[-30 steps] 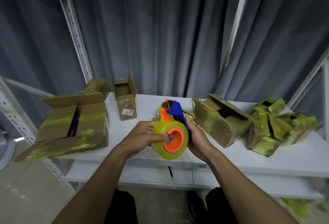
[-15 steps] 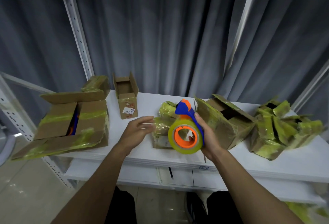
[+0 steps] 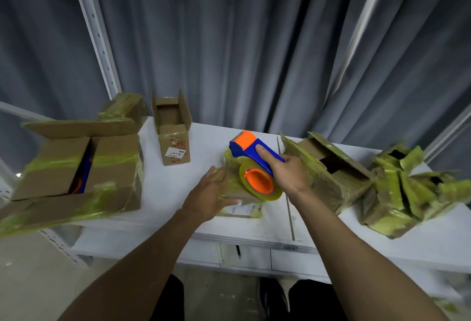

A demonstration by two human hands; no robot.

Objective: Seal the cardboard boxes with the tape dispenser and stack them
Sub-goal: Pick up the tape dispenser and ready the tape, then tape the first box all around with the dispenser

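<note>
My right hand (image 3: 288, 172) grips the blue and orange tape dispenser (image 3: 251, 149) by its handle, its yellowish tape roll (image 3: 260, 180) hanging just over a small tape-covered cardboard box (image 3: 238, 193) at the middle of the white table (image 3: 163, 188). My left hand (image 3: 209, 194) lies flat against that box's left side, fingers spread. The dispenser's orange nose points to the far left, above the box's far end.
A large open box (image 3: 76, 167) hangs over the table's left end, blue and orange things inside. A small open box (image 3: 173, 129) stands at the back. Two crumpled taped boxes, one tan (image 3: 328, 172) and one mostly green (image 3: 407, 188), lie to the right. Grey curtains and metal uprights stand behind.
My left hand let go of the tape roll and dropped onto the small box. My right hand carried the dispenser forward and down over that box.
</note>
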